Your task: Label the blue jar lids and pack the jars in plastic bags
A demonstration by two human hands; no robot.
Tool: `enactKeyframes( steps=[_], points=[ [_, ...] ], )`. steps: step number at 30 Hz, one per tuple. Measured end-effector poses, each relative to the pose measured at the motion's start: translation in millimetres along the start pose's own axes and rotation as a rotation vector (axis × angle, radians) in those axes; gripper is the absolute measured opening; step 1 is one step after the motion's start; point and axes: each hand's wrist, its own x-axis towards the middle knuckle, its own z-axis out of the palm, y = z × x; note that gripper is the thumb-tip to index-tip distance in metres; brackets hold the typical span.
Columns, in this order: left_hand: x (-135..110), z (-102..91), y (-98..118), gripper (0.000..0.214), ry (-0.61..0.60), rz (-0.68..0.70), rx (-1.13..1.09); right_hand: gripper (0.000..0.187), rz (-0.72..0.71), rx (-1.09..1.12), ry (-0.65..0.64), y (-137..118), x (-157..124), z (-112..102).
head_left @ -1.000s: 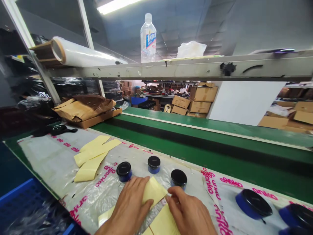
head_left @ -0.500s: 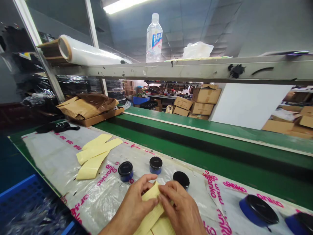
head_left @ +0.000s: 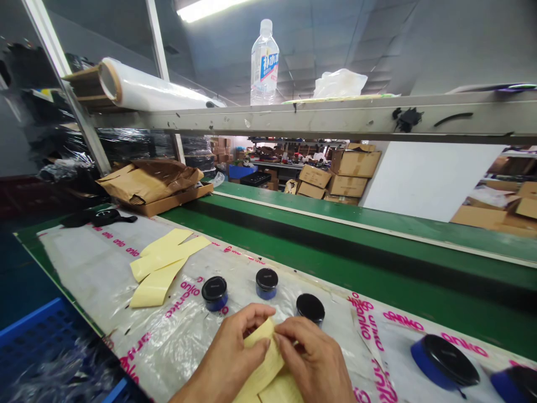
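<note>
Near the bottom middle, my left hand [head_left: 235, 352] grips a yellow paper strip [head_left: 266, 366] between thumb and fingers. My right hand [head_left: 312, 352] pinches the top edge of the same strip, its thumb and forefinger pressed together. More yellow paper hangs below, partly hidden by the hands. Just beyond them stand round black-lidded containers with blue sides: one on the left [head_left: 214, 293], one in the middle [head_left: 267, 282] and one on the right [head_left: 310, 309], partly behind my right hand. Other yellow strips [head_left: 163, 268] lie loosely crossed to the left.
A plastic sheet with pink lettering [head_left: 163, 341] covers the green table. Larger-looking black-lidded containers [head_left: 445, 361] stand at right. A blue crate [head_left: 33, 324] holds clear plastic at lower left. A cardboard tray [head_left: 176, 200] sits behind; a shelf [head_left: 335, 117] crosses above, bearing a bottle [head_left: 264, 64].
The strip's upper edge has tipped over slightly between my fingers. My right hand has shifted a little lower, and both hands keep hold of the paper.
</note>
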Motion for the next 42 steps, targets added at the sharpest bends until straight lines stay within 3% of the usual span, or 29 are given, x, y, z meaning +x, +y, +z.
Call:
enactKeyframes(
  steps=[8, 14, 20, 25, 29, 34, 37, 42],
  points=[
    [0, 3.1, -1, 0.032, -0.009, 0.027, 0.057, 0.016, -0.068, -0.077, 0.027, -6, 0, -1],
    [-3, 5.3, 3, 0.027, -0.015, 0.087, 0.24, 0.013, -0.123, -0.09, -0.007, -3, -3, -1],
    [-1, 6.3, -4, 0.036, -0.004, 0.178, 0.458, 0.018, 0.041, 0.099, 0.038, -12, -3, -2],
    [-4, -1.7, -2, 0.048, -0.021, 0.111, 0.531, 0.027, 0.354, 0.364, -0.035, -18, 4, -17],
    [-2, -9.4, -8, 0.047, 0.053, 0.199, 0.75, 0.031, 0.546, 0.509, -0.067, -19, 9, -28],
    [9, -2.0, -16, 0.041, 0.188, 0.526, 0.891, 0.029, 0.638, 0.475, 0.216, -20, 19, -66],
    [21, 10.6, -1, 0.056, 0.049, 0.602, 0.855, 0.032, 0.701, 0.417, 0.364, -17, 21, -90],
    [50, 26.4, 33, 0.079, -0.31, 0.409, 0.79, 0.032, 0.673, 0.449, 0.361, -7, 8, -97]
  ],
)
